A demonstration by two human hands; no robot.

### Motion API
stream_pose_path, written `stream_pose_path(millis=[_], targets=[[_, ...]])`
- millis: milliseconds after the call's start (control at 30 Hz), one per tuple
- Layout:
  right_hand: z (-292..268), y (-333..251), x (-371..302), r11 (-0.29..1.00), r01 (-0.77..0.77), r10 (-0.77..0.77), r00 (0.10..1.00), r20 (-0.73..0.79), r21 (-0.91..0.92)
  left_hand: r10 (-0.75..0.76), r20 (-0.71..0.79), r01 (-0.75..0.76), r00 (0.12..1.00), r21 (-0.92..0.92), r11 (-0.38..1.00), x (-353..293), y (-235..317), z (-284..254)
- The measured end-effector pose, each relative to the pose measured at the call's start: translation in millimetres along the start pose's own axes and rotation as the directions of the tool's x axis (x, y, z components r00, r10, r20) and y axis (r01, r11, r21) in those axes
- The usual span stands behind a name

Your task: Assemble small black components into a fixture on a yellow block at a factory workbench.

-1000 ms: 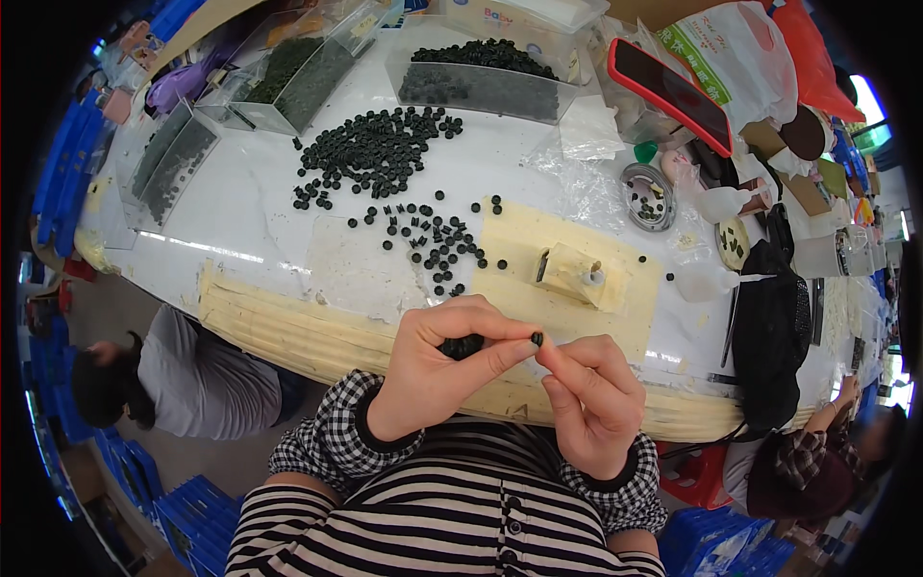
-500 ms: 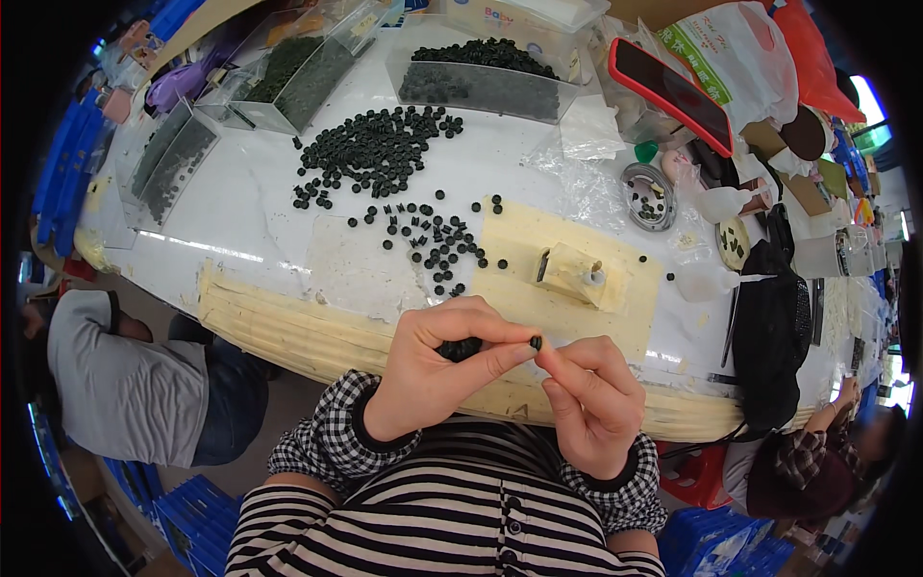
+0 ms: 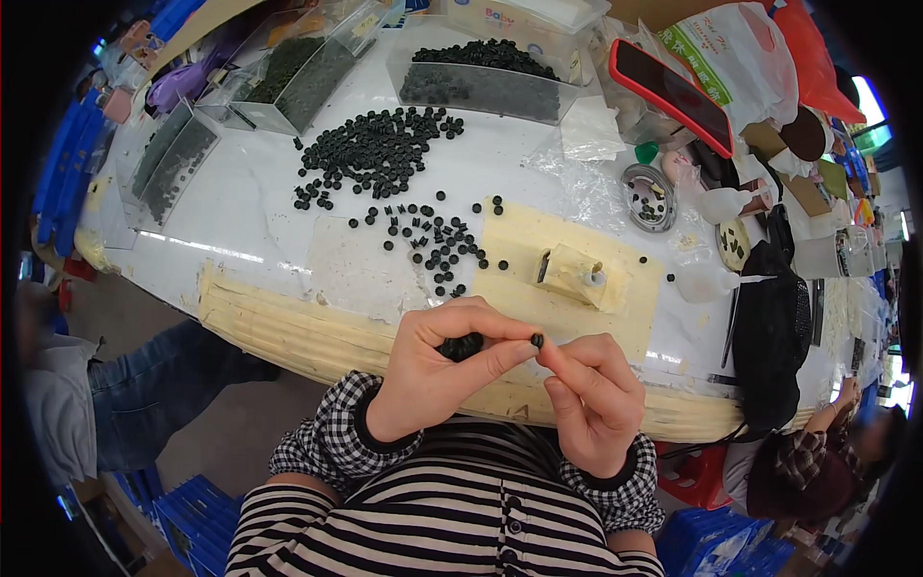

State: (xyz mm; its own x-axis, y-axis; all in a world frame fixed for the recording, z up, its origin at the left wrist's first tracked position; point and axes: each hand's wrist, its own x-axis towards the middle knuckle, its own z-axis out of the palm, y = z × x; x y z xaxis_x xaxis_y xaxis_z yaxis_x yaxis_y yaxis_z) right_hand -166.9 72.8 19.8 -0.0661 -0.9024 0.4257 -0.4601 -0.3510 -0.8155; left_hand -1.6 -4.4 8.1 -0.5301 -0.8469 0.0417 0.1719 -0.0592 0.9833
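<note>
1. Pinching a small black round part (image 3: 536,339) between fingertips, the left hand (image 3: 433,380) and the right hand (image 3: 591,399) are held together just above the near edge of the table (image 3: 250,221), at about 6 o'clock in the view.
2. A clump of further black parts (image 3: 461,346) is cupped in the curled left hand; the right hand's thumb and forefinger are pressed on the single part.
3. A large loose pile of black parts (image 3: 380,154) lies at 11 o'clock, with a scattered group (image 3: 433,240) nearer the hands.
4. A cream block jig (image 3: 569,274) stands on a pale sheet at 1 o'clock from the hands, untouched.
5. Clear trays (image 3: 481,82) at 12 o'clock are filled with dark parts.
6. Judging by the big pile, much work seems left; how many pieces are finished cannot be told.
</note>
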Motion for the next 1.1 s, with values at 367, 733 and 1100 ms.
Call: stream_pose_path(millis=[367,733,1100], targets=[[-2.5,-0.1,4.2,0.993,0.096,-0.094,0.995,0.030,-0.075,0.002,0.017,-0.003,1.000,0.034,0.999,-0.9,1.2,-2.2],[-2.6,0.2,3.9,0.994,0.082,-0.080,0.996,0.038,-0.069,-0.034,0.020,0.034,0.999,0.000,0.999,-0.7,1.6,-1.1],[-1.5,2.0,2.3,0.997,0.069,-0.069,0.997,0.023,-0.026,-0.005,0.007,0.004,1.000,0.032,0.999,-0.7,1.3,0.0]])
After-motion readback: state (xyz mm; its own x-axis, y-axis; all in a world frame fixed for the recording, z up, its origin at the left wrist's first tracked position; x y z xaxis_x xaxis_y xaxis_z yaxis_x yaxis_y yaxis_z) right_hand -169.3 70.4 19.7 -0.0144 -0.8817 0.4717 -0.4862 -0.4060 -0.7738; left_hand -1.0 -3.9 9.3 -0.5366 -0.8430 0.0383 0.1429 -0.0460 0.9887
